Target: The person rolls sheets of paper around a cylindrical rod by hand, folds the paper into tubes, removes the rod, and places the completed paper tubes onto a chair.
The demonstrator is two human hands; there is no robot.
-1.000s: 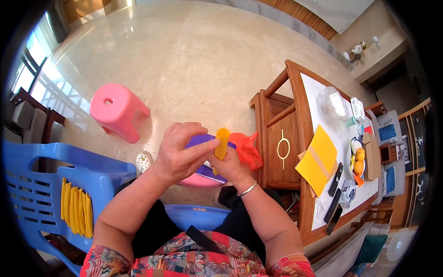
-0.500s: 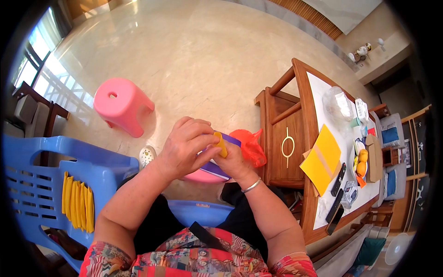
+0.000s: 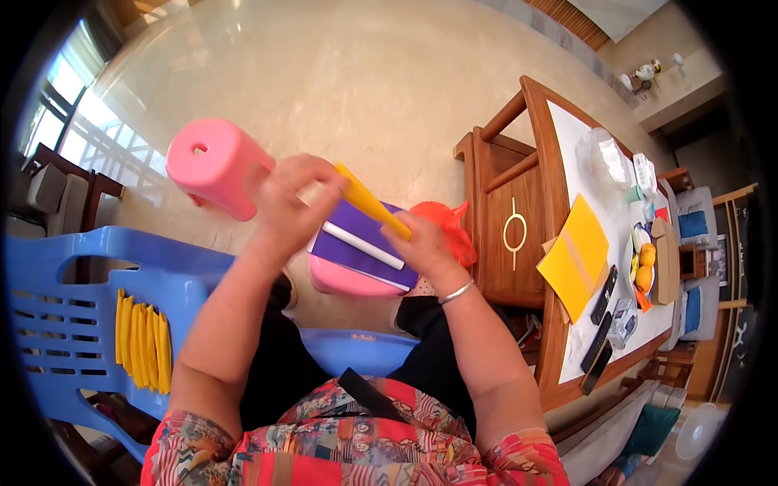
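A narrow folded strip of yellow paper slants between my two hands above a low pink stool. My right hand is closed around its lower end. At the upper end, my left hand pinches the tip between thumb and finger; this hand is somewhat blurred. Beneath them a purple sheet with a white edge lies on the pink stool. A white stick or tube rests across the purple sheet.
Several folded yellow strips lie on a blue plastic chair at left. Another pink stool stands ahead. A red plastic bag sits beside a wooden table bearing yellow sheets, remotes and fruit.
My hands have moved apart, the left up and leftward, the right slightly rightward. More of the yellow strip now shows between them, and the purple sheet and white stick are uncovered.
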